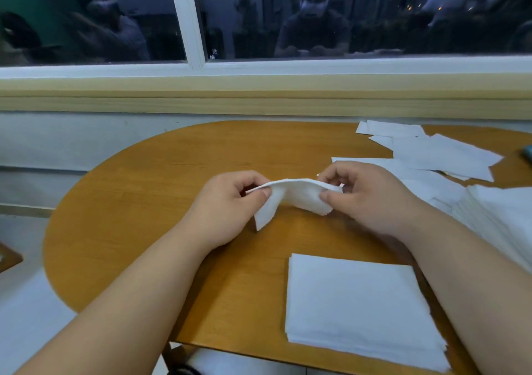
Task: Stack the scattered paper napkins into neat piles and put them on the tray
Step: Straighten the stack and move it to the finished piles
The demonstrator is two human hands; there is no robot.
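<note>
One squared pile (pixel 359 302) done near the table (pixel 144 202) edge, left hand (pixel 227 210) and right hand (pixel 365 199) pinching one napkin (pixel 296 194), loose napkins (pixel 431 153) remaining (no tray visible).

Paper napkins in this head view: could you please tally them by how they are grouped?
Held napkin, pinched by left hand and right hand: 1
Squared napkin pile, nearest the camera: 1
Fanned napkin pile, far right: 1
Loose napkin scatter, sheets overlapping, uncountable: 1
Total: 4 groupings
</note>
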